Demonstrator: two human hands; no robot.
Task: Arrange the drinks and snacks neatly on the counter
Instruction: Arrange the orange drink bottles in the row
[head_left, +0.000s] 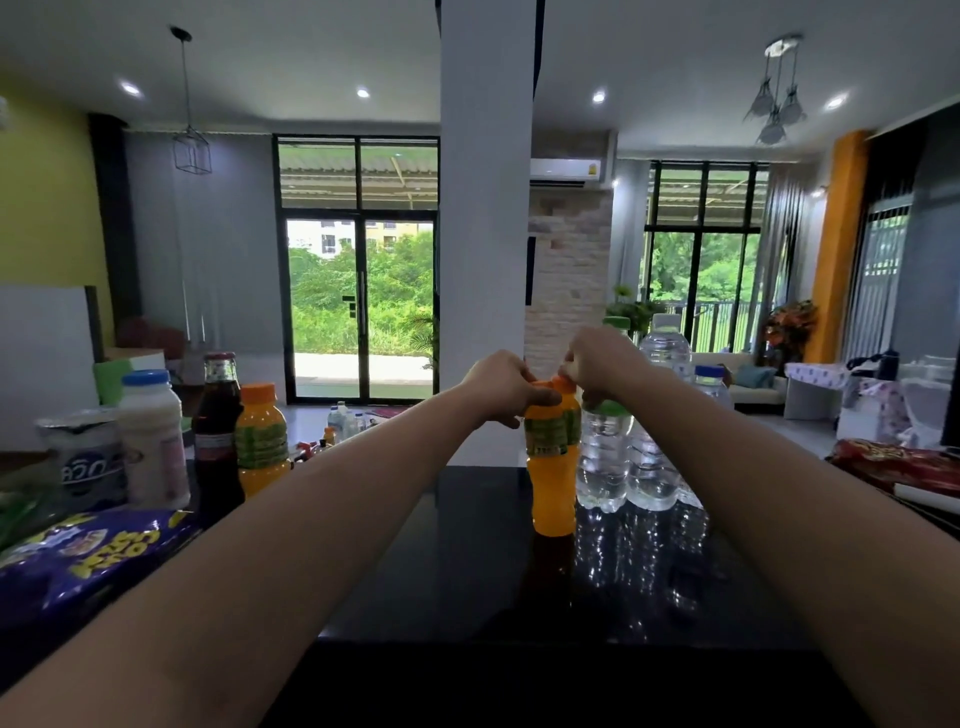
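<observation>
Two orange juice bottles stand close together on the black counter (467, 561), right of centre. My left hand (501, 387) grips the top of the nearer orange bottle (550, 483). My right hand (597, 364) pinches the cap of the second orange bottle (571, 415), which stands just behind and is mostly hidden. Clear water bottles (605, 462) stand right beside them on the right. At the left are a third orange bottle (260, 441), a dark red bottle (215, 431), a white milk bottle (156, 436) and a foil-lidded cup (85, 457).
A purple snack bag (88, 556) lies at the counter's near left. A red snack bag (904, 462) lies at the far right edge. A white pillar (485, 208) rises behind the counter. Black counter surface shows between my forearms.
</observation>
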